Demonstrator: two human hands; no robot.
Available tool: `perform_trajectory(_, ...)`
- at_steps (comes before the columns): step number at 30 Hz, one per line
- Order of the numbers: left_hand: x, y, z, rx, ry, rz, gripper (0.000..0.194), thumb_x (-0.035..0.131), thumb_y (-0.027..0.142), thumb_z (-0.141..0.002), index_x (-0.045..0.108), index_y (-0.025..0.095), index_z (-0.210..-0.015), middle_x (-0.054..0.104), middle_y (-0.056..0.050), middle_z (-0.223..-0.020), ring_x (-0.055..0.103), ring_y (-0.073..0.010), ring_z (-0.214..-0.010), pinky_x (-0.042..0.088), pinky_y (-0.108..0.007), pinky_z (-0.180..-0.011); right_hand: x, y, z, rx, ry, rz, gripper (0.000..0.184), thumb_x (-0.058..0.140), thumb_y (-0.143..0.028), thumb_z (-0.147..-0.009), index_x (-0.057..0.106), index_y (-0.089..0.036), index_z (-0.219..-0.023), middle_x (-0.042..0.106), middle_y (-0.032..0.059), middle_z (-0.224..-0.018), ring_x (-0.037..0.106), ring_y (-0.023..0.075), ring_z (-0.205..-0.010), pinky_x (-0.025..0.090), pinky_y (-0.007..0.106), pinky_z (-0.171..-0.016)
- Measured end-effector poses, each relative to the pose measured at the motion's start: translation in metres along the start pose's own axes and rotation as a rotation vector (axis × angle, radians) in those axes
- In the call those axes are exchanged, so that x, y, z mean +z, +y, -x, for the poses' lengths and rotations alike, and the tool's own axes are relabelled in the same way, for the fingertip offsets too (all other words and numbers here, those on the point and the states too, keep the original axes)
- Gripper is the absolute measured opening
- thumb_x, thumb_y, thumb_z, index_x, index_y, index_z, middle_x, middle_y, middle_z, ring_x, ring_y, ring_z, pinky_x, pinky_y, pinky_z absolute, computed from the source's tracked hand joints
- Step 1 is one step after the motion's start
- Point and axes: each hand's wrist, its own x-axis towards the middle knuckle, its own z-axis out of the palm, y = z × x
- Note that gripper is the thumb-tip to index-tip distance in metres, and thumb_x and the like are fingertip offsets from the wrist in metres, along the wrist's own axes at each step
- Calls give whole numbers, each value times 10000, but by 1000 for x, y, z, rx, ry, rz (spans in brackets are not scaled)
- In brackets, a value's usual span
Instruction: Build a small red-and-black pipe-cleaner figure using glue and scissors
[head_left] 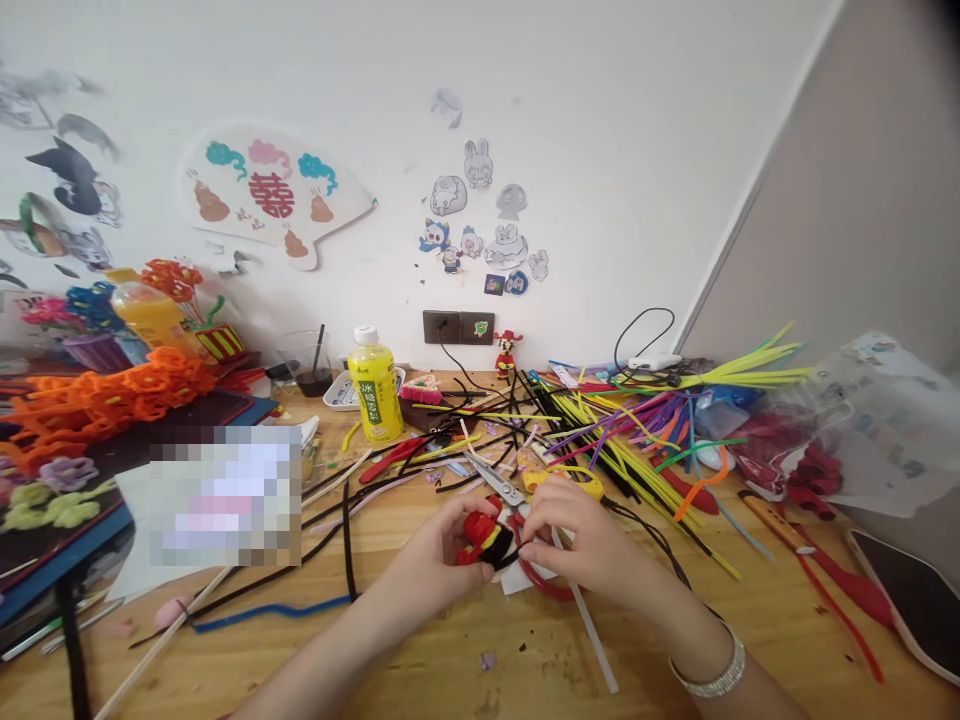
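Note:
My left hand [448, 538] is closed around a small fuzzy pipe-cleaner figure [493, 541] in red, black and yellow, low over the table. Thumb and fingertips of my right hand [564, 522] pinch a thin black strand at the figure's right side; whether it is joined to the figure is hard to tell. Just beyond both hands lie scissors [495, 478] with yellow handles, blades pointing away to the left. Under my right hand a red curved loop [541, 580] and a narrow white strip [594, 640] rest on the wood.
Yellow and black pipe cleaners [622, 440] spread across the right. A yellow drink bottle [376, 390] stands behind, left of a small red-hatted figure [508, 352] by the wall. Orange fuzzy flowers [112, 400] fill the left. A phone [911, 595] lies far right.

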Motion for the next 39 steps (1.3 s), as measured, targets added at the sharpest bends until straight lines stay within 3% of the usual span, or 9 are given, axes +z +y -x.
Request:
perform_trajectory(9,-1,-2,0,38,8,-12,415,622,43,-488,522,202,-858,571,5,-862,533,-165,-852,399,-296,-786,-2,-2,-2,7,73,-72,120,580,-229,-796,601,-192,-684,565,15,-693,500,156,-719,387,290,-667)
perform_trajectory(24,0,-1,1,6,12,22,422,652,33,-487,534,207,-853,576,-1,-901,544,-171,-887,417,-283,-770,-2,-3,-2,-6,0,-33,165,556,-268,-823,586,-190,-680,566,9,-702,489,152,-727,370,295,-693)
perform_trajectory(30,2,-1,2,42,0,2,426,649,17,-495,539,215,-856,591,-15,-931,543,-191,-947,415,-317,-828,-3,-4,-2,14,1,-59,181,548,-295,-826,596,-193,-684,561,10,-702,489,154,-717,369,293,-681)
perform_trajectory(39,5,-1,3,101,10,-44,427,626,15,-493,522,206,-862,567,-8,-885,539,-169,-874,433,-302,-788,-3,-3,-1,55,28,-94,112,607,-221,-778,586,-187,-673,540,-2,-691,484,145,-708,370,282,-676)
